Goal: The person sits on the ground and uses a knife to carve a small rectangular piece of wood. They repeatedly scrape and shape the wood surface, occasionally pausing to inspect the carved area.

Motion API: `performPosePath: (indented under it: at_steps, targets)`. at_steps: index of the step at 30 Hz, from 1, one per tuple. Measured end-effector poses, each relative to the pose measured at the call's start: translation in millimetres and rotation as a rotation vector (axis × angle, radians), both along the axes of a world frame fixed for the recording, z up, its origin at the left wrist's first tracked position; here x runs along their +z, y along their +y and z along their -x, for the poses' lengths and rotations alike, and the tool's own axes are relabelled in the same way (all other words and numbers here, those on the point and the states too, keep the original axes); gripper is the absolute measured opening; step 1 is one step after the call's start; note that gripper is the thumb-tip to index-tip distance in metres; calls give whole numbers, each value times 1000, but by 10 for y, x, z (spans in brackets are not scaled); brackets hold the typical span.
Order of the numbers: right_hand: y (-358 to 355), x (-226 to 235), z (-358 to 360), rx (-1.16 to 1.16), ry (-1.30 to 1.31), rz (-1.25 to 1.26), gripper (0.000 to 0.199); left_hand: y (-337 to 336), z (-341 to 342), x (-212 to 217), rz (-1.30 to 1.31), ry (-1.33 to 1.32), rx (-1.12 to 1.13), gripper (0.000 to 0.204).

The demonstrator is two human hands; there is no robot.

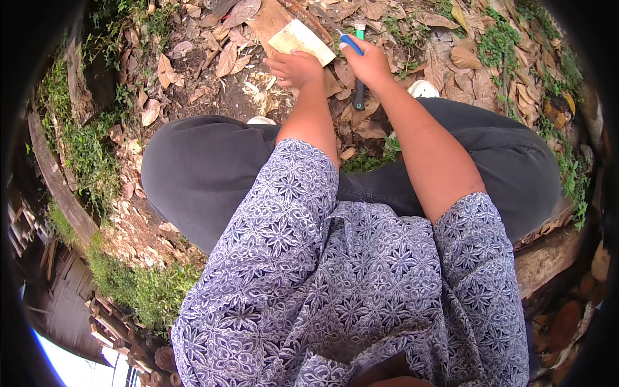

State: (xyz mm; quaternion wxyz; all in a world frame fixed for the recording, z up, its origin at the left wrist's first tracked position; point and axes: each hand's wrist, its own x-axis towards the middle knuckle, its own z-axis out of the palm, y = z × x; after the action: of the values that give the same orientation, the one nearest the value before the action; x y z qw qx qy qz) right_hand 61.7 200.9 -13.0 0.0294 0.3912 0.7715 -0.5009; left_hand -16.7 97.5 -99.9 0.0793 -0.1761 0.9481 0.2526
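My left hand point(296, 69) grips a pale, flat wood block point(302, 42) by its near edge, with the fingers curled around its left end. My right hand point(369, 62) is closed on a blue-handled tool point(351, 44), thumb laid along the handle. Its thin metal end points up and left, just past the block's right corner; whether it is a knife or a chisel cannot be made out. Beneath my right wrist a tool with a black and green handle point(359, 97) lies on the ground, partly hidden by the hand.
Behind the block lie a flat brown board point(263, 24) and a long strip of wood point(309, 20). Pale wood shavings point(261, 97) are scattered left of my hands. Dry leaves point(451, 71) cover the soil. My bent legs point(200, 168) frame the work spot; a log point(548, 258) is at right.
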Motion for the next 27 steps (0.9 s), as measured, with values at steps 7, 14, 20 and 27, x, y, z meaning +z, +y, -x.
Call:
performPosePath:
  at_steps: [7, 14, 20, 27]
  targets:
    - [162, -23, -34, -311, -101, -117, 46, -159, 583, 411, 95, -248, -644, 80]
    - [-228, -51, 96, -113, -168, 56, 50, -709, 914, 194, 351, -579, -685, 91]
    - [-240, -152, 124, -181, -162, 52, 54, -678, 406, 507, 307, -183, -906, 99]
    - [-63, -138, 14, -267, -201, 4, 47, -367, 371, 823, 573, -432, -1079, 95]
